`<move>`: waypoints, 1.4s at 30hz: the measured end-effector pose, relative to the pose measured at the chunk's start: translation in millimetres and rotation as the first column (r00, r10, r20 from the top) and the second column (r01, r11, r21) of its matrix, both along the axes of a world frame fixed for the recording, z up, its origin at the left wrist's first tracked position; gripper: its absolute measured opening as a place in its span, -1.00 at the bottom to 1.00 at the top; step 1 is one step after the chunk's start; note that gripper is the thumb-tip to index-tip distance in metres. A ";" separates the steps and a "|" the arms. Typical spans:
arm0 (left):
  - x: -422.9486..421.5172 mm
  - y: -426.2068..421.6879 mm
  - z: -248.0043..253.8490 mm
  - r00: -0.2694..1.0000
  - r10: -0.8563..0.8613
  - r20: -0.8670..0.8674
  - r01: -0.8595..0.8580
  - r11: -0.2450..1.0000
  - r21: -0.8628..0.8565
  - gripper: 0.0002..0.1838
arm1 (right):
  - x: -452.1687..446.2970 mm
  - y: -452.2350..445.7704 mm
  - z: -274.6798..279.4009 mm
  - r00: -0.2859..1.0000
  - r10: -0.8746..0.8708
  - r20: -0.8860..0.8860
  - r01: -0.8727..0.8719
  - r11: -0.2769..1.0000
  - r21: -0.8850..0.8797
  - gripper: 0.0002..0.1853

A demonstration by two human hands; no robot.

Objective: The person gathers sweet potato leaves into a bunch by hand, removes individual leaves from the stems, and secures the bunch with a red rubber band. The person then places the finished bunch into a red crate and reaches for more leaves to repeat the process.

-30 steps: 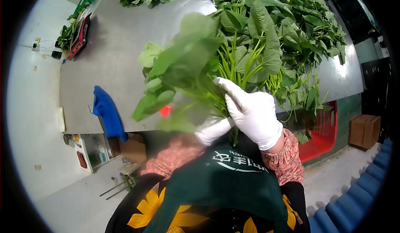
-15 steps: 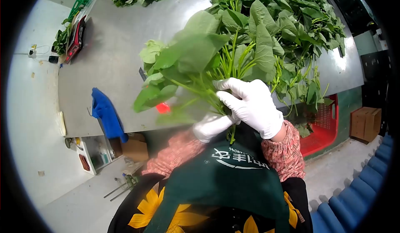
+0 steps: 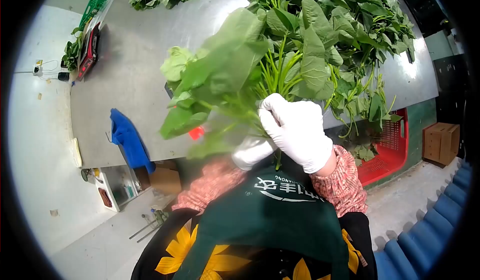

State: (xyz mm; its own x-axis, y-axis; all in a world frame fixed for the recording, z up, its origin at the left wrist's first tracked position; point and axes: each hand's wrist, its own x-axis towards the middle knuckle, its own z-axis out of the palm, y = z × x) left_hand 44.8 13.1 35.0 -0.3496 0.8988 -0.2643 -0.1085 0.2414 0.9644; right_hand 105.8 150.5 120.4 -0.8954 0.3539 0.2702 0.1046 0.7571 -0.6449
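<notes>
A bunch of leafy green stems (image 3: 225, 70), which look like sweet potato greens, is held upright before my apron, its leaves smeared by motion. My left hand (image 3: 252, 151), in a white glove, is wrapped round the lower stems, whose cut ends poke out below. Beside it and slightly higher, my gloved right hand (image 3: 300, 130) has its fingers pinched together against the stems; what lies between the fingertips is partly hidden. Behind the right hand, a large pile of the same greens (image 3: 345, 35) covers the table's right side.
The metal table (image 3: 125, 60) stretches ahead. A blue cloth (image 3: 129, 140) hangs over its front edge, and a red object (image 3: 196, 132) lies near the bunch. A red-framed device (image 3: 89, 52) stands far left. Under the right edge sit a red crate (image 3: 387, 160) and a cardboard box (image 3: 441, 142).
My right hand has drawn slightly down and its fingers have closed tighter near the stems. The left hand stays around the bunch, and the leaves have shifted a little.
</notes>
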 end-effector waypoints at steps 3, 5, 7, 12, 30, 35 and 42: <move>-0.3 5.0 10.7 0.880 0.137 0.456 -0.132 0.990 -0.042 -0.59 | 0.1 0.0 -4.0 0.998 -0.007 -0.058 0.002 0.997 -0.075 -0.95; 1.7 11.8 12.1 0.734 0.192 0.651 -0.285 0.958 0.039 -0.65 | 1.6 2.6 -3.8 0.996 0.000 -0.093 -0.020 0.977 -0.210 -0.97; -4.4 12.9 16.6 0.756 0.145 0.638 -0.247 0.966 0.073 -0.75 | 10.5 7.6 -1.9 0.995 0.020 -0.101 -0.057 0.924 -0.378 -0.99; -13.9 14.7 40.5 0.710 0.226 0.667 -0.329 0.944 0.030 -0.82 | 47.0 36.7 -1.9 1.000 -0.012 0.019 0.021 0.852 -0.524 -0.98; -25.3 4.2 60.0 0.785 0.430 0.447 -0.564 0.795 0.225 -0.93 | 53.9 84.0 -48.1 0.923 -0.386 -0.003 0.385 0.920 0.068 -0.86; -18.2 5.4 62.3 0.767 0.429 0.477 -0.568 0.799 0.195 -0.93 | 2.8 99.2 -66.9 0.811 -0.494 0.313 0.393 0.857 0.334 -0.58; -17.9 0.1 65.7 0.761 0.439 0.477 -0.566 0.809 0.158 -0.84 | -10.1 123.6 -86.7 0.729 -0.572 0.376 0.534 0.819 0.210 -0.64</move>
